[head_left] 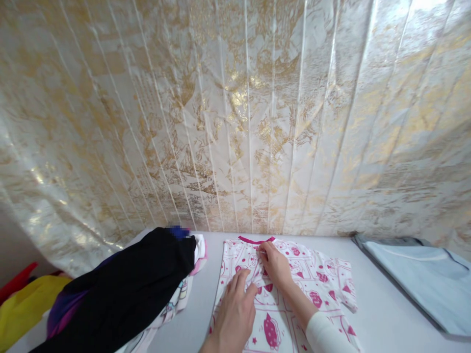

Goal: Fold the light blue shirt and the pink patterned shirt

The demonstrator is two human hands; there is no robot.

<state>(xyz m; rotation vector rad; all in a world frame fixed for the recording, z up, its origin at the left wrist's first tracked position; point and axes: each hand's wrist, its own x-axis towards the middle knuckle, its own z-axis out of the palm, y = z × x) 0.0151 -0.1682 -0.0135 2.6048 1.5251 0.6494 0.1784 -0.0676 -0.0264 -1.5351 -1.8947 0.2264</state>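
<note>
A white short-sleeved shirt (272,328) with pink prints and a pink collar band lies on the white surface, neckline away from me. Its right sleeve (344,282) spreads outward, while the left edge runs nearly straight with no sleeve showing there. My right hand (275,264) is closed in a pinch on the fabric just below the collar. Lower and to the left, my left hand (235,309) rests on the shirt front, its fingers slightly bent and the thumb apart. Small creases show in the cloth between the hands.
At left lies a heap of clothes, with a black garment (128,289) on top and a yellow one (33,299) farther left. Folded light blue clothing (419,279) lies over grey cloth at right. A gold-patterned shiny curtain (235,122) hangs behind the white surface (386,323).
</note>
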